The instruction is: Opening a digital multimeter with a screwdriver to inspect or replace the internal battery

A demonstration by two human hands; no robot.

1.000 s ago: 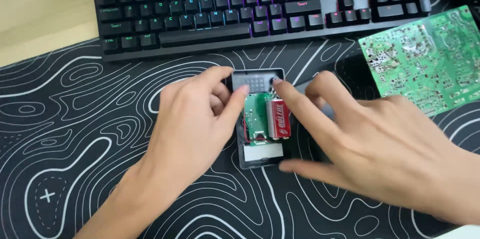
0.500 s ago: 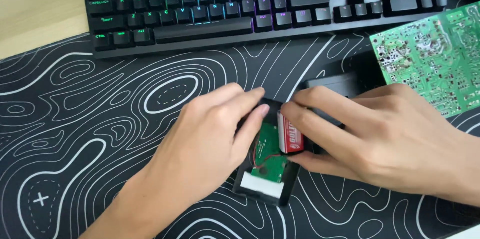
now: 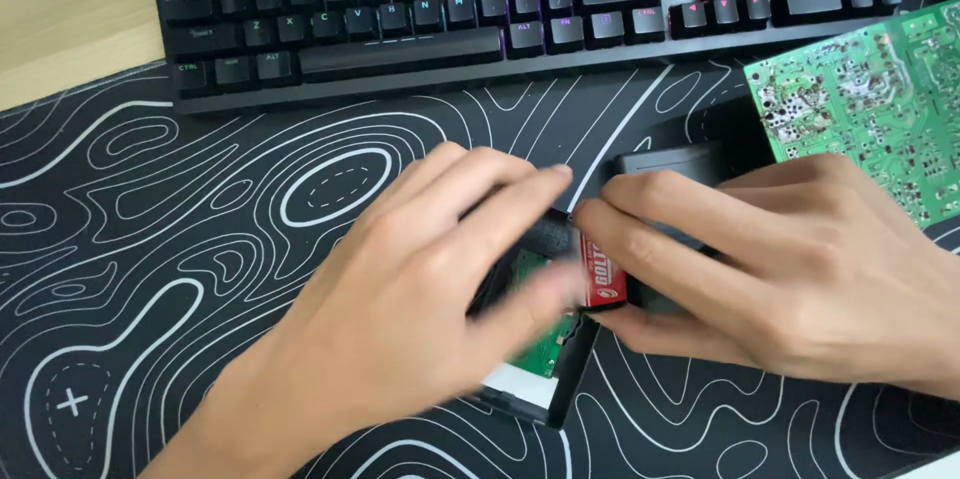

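A wooden desk (image 3: 60,9) carries a black patterned mat (image 3: 200,229), keyboard (image 3: 480,9) and green circuit board (image 3: 880,109)

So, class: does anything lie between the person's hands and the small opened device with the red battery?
Nothing visible does. The left hand lies over the opened device, and the right hand has fingertips on the red battery. The keyboard and green circuit board sit apart.

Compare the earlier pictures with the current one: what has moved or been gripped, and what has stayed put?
The small black device has turned from square to slanted, and the left hand now covers more of it. The right hand still pinches the red battery. The keyboard and green circuit board stayed put.
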